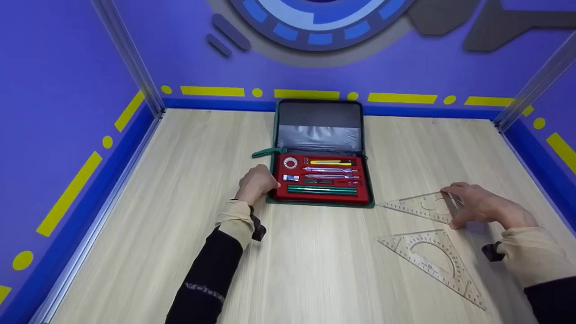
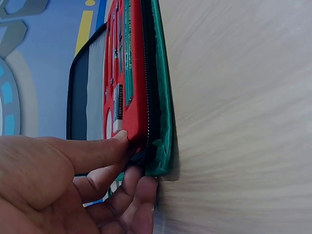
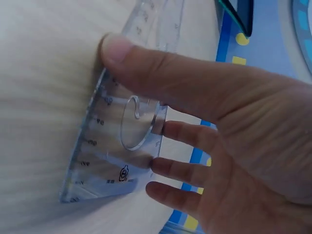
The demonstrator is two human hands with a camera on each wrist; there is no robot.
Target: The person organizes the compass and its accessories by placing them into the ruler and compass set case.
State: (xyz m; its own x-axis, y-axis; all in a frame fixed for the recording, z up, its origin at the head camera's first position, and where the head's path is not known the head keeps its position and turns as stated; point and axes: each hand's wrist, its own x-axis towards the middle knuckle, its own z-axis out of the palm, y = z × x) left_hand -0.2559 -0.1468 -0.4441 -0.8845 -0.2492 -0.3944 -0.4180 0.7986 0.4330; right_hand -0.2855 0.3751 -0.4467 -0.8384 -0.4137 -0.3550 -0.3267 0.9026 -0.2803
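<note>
An open green case (image 1: 324,204) with a red insert lies in the middle of the wooden table, its lid (image 1: 319,123) folded back. My left hand (image 1: 270,182) grips its front left corner. In the left wrist view the thumb (image 2: 119,139) presses on the red insert while the fingers curl under the case's green edge (image 2: 163,97). My right hand (image 1: 451,208) pinches a clear set square (image 1: 416,206) on the table at the right. The thumb (image 3: 117,51) sits on one edge of the set square (image 3: 112,156) and the fingers on the opposite edge.
A second clear triangle with a protractor arc (image 1: 432,258) lies flat nearer to me. In the insert are green pencils (image 1: 321,191), metal drawing tools (image 1: 330,170) and a yellow piece (image 1: 330,162). A green strap (image 1: 267,153) sticks out left. Purple walls enclose the table.
</note>
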